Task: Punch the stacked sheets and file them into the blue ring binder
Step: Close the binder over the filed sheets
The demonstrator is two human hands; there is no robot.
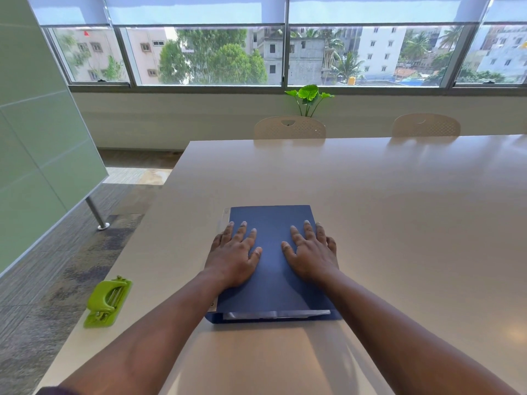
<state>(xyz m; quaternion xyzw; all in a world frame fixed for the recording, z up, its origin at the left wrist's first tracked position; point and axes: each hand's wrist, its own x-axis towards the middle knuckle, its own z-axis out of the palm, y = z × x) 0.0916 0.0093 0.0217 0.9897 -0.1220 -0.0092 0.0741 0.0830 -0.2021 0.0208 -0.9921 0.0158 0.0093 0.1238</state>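
Note:
The blue ring binder lies closed and flat on the table, its spine to the left. White sheet edges show inside it at the near end. My left hand rests palm down on the left part of the cover, fingers spread. My right hand lies flat on the right part of the cover, fingers spread too. Neither hand grips anything. A green hole punch sits near the table's left edge, well left of the binder.
The long pale table stretches away to the right and far side. Two white chairs stand at its far edge, with a small green plant behind them. A green glass partition and carpeted floor lie to the left.

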